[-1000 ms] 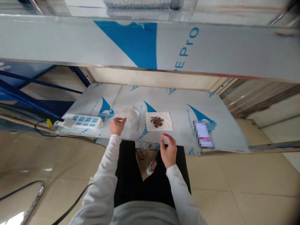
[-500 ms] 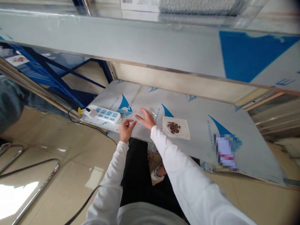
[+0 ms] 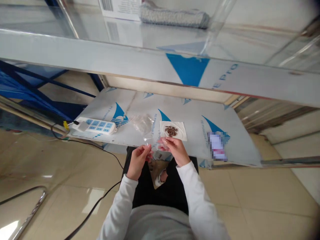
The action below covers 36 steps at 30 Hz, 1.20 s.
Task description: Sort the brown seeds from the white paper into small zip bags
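Note:
Both hands pinch a small clear plastic bag [image 3: 155, 154], stretched between them over the near edge of the shelf. My left hand [image 3: 139, 159] grips it with thumb and fingertips at the left side. Opposite, my right hand [image 3: 177, 149] pinches the other side, just in front of a white square sheet [image 3: 184, 134] with a pile of small brown pieces [image 3: 171, 130] on it. Beyond my left hand lies some loose clear plastic [image 3: 143, 122], probably more bags. The bag's transparency makes its outline hard to follow.
A white power strip [image 3: 98, 126] with a plug and black cord [image 3: 86, 141] lies on the left of the film-covered shelf [image 3: 135, 103]. A pixelated item [image 3: 217, 146] lies to the right. An upper shelf [image 3: 120, 61] overhangs, holding a rolled grey cloth [image 3: 175, 17].
My right hand has drawn back from the loose plastic toward me and to the right. Both hands now hold a clear bag between them. The view has also shifted.

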Available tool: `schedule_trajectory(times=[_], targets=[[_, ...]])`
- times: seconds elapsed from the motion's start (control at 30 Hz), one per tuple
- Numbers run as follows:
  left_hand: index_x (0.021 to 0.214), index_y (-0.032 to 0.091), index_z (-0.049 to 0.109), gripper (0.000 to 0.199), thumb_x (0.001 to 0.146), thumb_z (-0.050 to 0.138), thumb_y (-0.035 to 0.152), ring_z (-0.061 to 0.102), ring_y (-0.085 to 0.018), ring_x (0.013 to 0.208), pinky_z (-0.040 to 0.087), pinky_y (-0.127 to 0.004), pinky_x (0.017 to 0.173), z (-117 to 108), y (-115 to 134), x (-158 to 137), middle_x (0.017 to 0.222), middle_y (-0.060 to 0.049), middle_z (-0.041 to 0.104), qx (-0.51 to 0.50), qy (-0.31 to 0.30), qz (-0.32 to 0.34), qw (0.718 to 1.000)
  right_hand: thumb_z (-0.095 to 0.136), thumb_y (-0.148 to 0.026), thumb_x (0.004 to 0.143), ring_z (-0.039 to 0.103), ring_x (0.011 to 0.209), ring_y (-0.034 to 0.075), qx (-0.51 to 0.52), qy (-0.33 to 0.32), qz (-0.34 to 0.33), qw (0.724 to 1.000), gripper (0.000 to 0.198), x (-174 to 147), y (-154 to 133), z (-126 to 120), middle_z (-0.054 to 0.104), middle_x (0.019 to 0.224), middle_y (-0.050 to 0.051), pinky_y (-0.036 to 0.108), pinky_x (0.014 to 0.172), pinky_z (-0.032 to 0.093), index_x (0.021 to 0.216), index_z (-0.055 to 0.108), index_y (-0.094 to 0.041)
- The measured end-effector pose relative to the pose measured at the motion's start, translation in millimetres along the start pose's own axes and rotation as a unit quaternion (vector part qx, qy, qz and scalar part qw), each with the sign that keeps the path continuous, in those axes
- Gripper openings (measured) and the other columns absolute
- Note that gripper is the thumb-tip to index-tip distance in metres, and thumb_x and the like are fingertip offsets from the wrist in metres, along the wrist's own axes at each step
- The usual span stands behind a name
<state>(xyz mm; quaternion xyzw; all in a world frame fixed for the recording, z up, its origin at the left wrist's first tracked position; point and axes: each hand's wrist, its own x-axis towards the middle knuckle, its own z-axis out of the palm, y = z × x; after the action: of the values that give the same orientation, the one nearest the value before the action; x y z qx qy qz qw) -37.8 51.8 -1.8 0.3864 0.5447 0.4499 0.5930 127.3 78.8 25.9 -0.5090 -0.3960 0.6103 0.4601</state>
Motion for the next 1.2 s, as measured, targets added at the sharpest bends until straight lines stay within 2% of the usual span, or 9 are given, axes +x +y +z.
schedule_trajectory(times=[0.2, 0.33, 0.4, 0.57, 0.67, 0.83, 0.93, 1.1, 1.2], targets=[[0.065, 0.017, 0.057, 0.039, 0.078, 0.056, 0.054, 0.046, -0.009, 0.042, 0.037, -0.022, 0.046, 10.1, -5.2, -5.2, 0.051, 0.002, 0.053, 0.131, -0.105, 0.045, 0.985, 0.07, -0.047, 0.07, 0.069, 0.054, 0.02, 0.005, 0.09, -0.004, 0.996, 0.04, -44.7, 14.1, -30.5, 0.073, 0.072, 0.003, 0.031, 0.049, 0.056, 0.095, 0.054, -0.021], [0.079, 0.019, 0.059, 0.032, 0.082, 0.053, 0.051, 0.056, -0.014, 0.055, 0.042, -0.024, 0.056, 23.8, 2.2, -12.1, 0.064, -0.001, 0.062, 0.282, 0.078, 0.131, 0.947, 0.059, -0.044, 0.081, 0.067, 0.049, 0.019, -0.097, 0.183, -0.091, 0.974, 0.028, -57.7, 12.3, -28.7, 0.069, 0.066, -0.002, 0.026, 0.043, 0.052, 0.089, 0.039, -0.026], [0.078, 0.02, 0.057, 0.03, 0.084, 0.051, 0.049, 0.057, -0.014, 0.057, 0.042, -0.024, 0.057, 35.5, 8.5, -19.7, 0.065, -0.001, 0.062, 0.316, 0.107, 0.17, 0.927, 0.054, -0.039, 0.085, 0.067, 0.05, 0.019, -0.17, 0.193, -0.12, 0.959, 0.02, -61.7, 6.9, -25.0, 0.067, 0.063, -0.003, 0.025, 0.045, 0.051, 0.085, 0.039, -0.026], [0.076, 0.021, 0.06, 0.028, 0.087, 0.049, 0.044, 0.061, -0.013, 0.058, 0.044, -0.023, 0.058, 62.8, 24.0, -32.1, 0.068, -0.001, 0.067, 0.307, -0.067, 0.184, 0.931, 0.05, -0.026, 0.087, 0.068, 0.058, 0.019, -0.345, 0.18, -0.177, 0.904, 0.006, -67.4, -3.8, -17.7, 0.066, 0.063, -0.001, 0.024, 0.053, 0.047, 0.082, 0.046, -0.025], [0.079, 0.021, 0.062, 0.028, 0.089, 0.046, 0.041, 0.063, -0.014, 0.06, 0.045, -0.023, 0.058, 67.6, 30.3, -33.2, 0.071, -0.003, 0.068, 0.298, -0.088, 0.177, 0.934, 0.046, -0.02, 0.088, 0.067, 0.057, 0.018, -0.402, 0.162, -0.192, 0.881, 0.01, -70.3, -5.3, -18.8, 0.067, 0.065, 0.0, 0.024, 0.054, 0.045, 0.082, 0.053, -0.024], [0.075, 0.021, 0.06, 0.026, 0.088, 0.049, 0.041, 0.065, -0.015, 0.061, 0.046, -0.023, 0.058, 63.1, 43.3, -33.9, 0.071, -0.003, 0.069, 0.344, -0.12, 0.165, 0.917, 0.046, -0.016, 0.088, 0.071, 0.07, 0.021, -0.431, 0.128, -0.201, 0.87, 0.022, -79.6, -9.4, -24.8, 0.074, 0.081, 0.005, 0.027, 0.064, 0.051, 0.095, 0.066, -0.022], [0.077, 0.021, 0.059, 0.023, 0.089, 0.048, 0.037, 0.065, -0.016, 0.063, 0.045, -0.024, 0.059, 61.6, 53.0, -35.9, 0.073, -0.003, 0.07, 0.408, -0.149, 0.184, 0.882, 0.05, -0.014, 0.086, 0.071, 0.08, 0.021, -0.44, 0.108, -0.182, 0.873, 0.026, -87.4, -13.0, -26.4, 0.074, 0.095, 0.007, 0.028, 0.073, 0.053, 0.104, 0.068, -0.021], [0.073, 0.02, 0.059, 0.02, 0.088, 0.047, 0.026, 0.065, -0.019, 0.066, 0.042, -0.026, 0.058, 64.8, 54.8, -45.9, 0.074, -0.004, 0.069, 0.585, -0.15, 0.204, 0.771, 0.051, -0.012, 0.086, 0.071, 0.082, 0.022, -0.505, 0.098, -0.096, 0.852, 0.029, -103.8, -11.8, -25.3, 0.074, 0.094, 0.008, 0.028, 0.075, 0.052, 0.109, 0.068, -0.019], [0.073, 0.02, 0.058, 0.022, 0.089, 0.044, 0.025, 0.065, -0.019, 0.066, 0.043, -0.028, 0.059, 65.4, 43.7, -55.7, 0.074, -0.004, 0.069, 0.595, -0.155, 0.214, 0.759, 0.05, -0.01, 0.087, 0.07, 0.084, 0.021, -0.533, 0.114, -0.055, 0.837, 0.03, -111.1, -6.2, -27.1, 0.074, 0.094, 0.006, 0.028, 0.078, 0.051, 0.106, 0.069, -0.023]])
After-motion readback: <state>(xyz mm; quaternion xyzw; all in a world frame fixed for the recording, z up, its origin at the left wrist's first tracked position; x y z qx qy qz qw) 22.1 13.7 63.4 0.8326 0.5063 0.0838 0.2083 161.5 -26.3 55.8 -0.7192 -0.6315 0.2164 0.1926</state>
